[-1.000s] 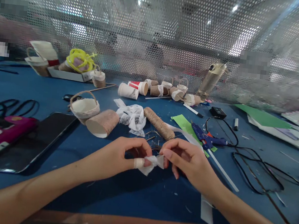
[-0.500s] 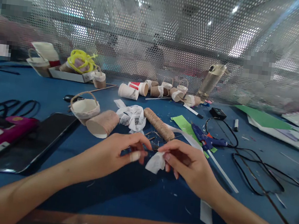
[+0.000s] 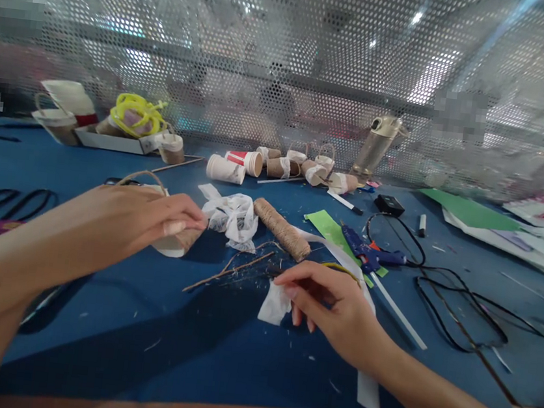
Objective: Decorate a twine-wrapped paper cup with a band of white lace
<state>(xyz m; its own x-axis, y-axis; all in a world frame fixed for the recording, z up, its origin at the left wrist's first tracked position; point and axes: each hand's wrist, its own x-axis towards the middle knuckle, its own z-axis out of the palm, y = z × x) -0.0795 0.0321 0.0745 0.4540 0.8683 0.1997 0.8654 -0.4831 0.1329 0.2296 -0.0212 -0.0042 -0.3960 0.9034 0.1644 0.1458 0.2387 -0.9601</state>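
Observation:
In the head view, my right hand (image 3: 327, 299) pinches a small piece of white fabric (image 3: 275, 304) between thumb and fingers above the blue table. My left hand (image 3: 152, 216) reaches over a brown paper cup (image 3: 184, 243) lying on its side, fingers stretched out; whether they touch it is hidden. A pale wrapping covers the left thumb's tip. Just past the left fingertips lies a crumpled heap of white lace (image 3: 235, 218). A roll of brown twine (image 3: 281, 230) rests between the hands, with thin twigs (image 3: 229, 271) in front. A basket with a handle (image 3: 145, 175) is mostly covered by the left hand.
A blue glue gun (image 3: 369, 251) with its black cable lies at right, by green paper (image 3: 330, 230). Several cups and small baskets (image 3: 283, 166) lie at the back before a perforated metal screen (image 3: 268, 66). A bottle (image 3: 377, 147) stands there. Green card (image 3: 468, 209) is far right.
My left hand has moved left, away from the white fabric, to over the brown cup. My right hand still holds the fabric. The twigs are now more visible.

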